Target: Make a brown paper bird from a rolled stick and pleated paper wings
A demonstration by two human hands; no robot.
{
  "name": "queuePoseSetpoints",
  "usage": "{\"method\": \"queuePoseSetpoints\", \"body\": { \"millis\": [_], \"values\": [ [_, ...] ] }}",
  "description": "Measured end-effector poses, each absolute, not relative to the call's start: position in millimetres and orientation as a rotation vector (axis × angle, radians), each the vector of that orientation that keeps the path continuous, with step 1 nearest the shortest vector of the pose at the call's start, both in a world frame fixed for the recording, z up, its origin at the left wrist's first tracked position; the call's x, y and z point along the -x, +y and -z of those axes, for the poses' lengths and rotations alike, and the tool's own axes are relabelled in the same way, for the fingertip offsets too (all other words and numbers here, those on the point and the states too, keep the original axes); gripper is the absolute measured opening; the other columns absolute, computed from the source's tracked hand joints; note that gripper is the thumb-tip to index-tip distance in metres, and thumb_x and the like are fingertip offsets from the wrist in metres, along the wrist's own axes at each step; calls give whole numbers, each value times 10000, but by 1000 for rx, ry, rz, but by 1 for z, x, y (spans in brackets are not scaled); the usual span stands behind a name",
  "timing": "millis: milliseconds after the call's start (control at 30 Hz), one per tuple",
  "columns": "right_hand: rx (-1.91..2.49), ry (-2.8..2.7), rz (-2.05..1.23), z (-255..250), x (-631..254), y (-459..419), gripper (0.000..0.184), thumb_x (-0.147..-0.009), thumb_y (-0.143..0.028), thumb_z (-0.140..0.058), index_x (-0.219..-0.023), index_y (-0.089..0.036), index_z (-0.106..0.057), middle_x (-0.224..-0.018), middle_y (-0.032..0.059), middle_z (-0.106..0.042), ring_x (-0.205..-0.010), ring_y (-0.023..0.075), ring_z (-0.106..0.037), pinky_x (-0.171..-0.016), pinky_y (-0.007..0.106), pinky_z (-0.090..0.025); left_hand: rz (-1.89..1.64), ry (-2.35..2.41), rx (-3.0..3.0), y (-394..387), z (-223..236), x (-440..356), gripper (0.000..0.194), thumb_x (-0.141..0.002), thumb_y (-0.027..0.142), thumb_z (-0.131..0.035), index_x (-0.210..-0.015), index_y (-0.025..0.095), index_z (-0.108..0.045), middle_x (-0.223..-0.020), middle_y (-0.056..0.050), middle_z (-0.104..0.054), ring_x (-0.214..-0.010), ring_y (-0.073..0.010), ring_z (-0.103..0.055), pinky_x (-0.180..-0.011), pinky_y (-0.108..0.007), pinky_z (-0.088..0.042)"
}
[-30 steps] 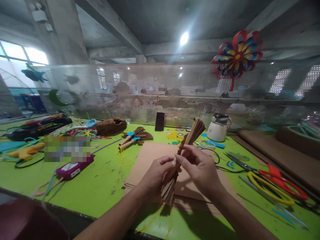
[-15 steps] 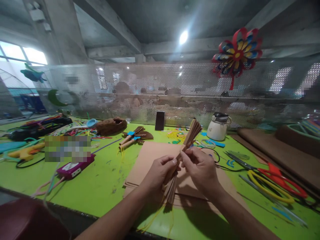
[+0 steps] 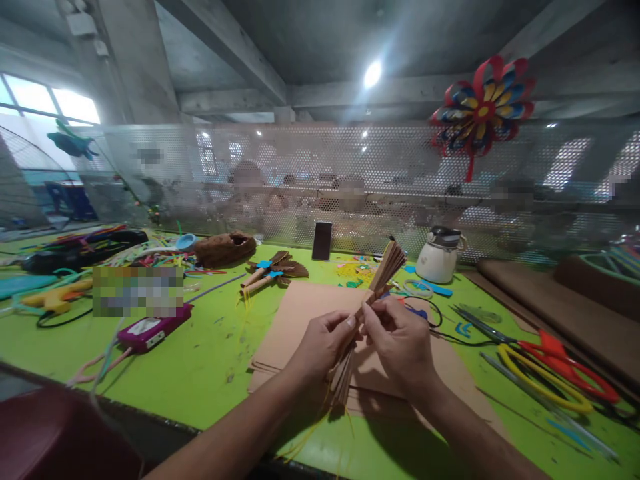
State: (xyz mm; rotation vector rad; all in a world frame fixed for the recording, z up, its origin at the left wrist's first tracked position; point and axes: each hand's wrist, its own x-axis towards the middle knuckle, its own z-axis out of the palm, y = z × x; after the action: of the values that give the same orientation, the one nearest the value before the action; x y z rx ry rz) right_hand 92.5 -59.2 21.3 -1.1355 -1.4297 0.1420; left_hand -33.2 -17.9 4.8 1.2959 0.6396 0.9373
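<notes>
"What's lying over on the left?"

"A magenta power strip (image 3: pixel 155 328) is sitting on the green table (image 3: pixel 210 353). Further along, two small fan-like pieces (image 3: pixel 263 283) with blue bands are resting together, just beside the brown paper sheets (image 3: pixel 300 313)."

"And the left hand (image 3: pixel 323 343)?"

"It's pinching the pleated paper bundle (image 3: pixel 387 267) near its middle, thumb pressing down on the folds. The bundle is slanting above the sheets, its upper end fanning out slightly, and yellow strings are trailing by its lower end."

"Is the right hand (image 3: pixel 403 340) helping?"

"Yes, it's pinching the same bundle just above the left, thumb and fingertips drawing close together. I can't tell whether it's also gripping a strand; the fingers are hiding that."

"So which step are we seeing?"

"I'd judge the hands are gathering and squaring the pleats at the waist. The next move is calling for a firm left pinch, with the right fingertips working finely, or the folds could be slipping apart."

"Anything further right?"

"A white kettle (image 3: pixel 436 263) is standing behind, and red-handled scissors (image 3: pixel 553 347) are lying nearer, well apart from the bundle."
</notes>
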Motion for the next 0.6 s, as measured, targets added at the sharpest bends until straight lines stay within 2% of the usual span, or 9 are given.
{"method": "queuePoseSetpoints", "body": {
  "millis": [300,467,600],
  "values": [
    [1129,-1388,-216,-23,-91,-58,202,-822,-294,-550,-660,-176,-531,-560,-1,-586,-464,110,-547,-467,219,-455,-917,604,-1289,-17,-3,35,315,-740,406,-626,-850,113,-658,-752,-58,-621,-720,-150,-557,-649,-232,-408],
    [1075,-1334,-337,-31,-94,-60,171,-787,-324,-595,-740,-160,-598,-572,-6,-596,-465,117,-560,-433,213,-464,-855,590,-1228,-19,-6,37,276,-751,387,-606,-823,121,-628,-722,-43,-609,-653,-128,-562,-607,-224,-431],
    [1092,-1309,-232,-33,-106,-61,196,-782,-351,-603,-772,-157,-629,-612,6,-606,-511,123,-555,-476,229,-460,-813,599,-1103,-21,-12,39,235,-760,361,-581,-850,144,-583,-747,-44,-621,-571,-123,-554,-537,-249,-461]
  ]
}}
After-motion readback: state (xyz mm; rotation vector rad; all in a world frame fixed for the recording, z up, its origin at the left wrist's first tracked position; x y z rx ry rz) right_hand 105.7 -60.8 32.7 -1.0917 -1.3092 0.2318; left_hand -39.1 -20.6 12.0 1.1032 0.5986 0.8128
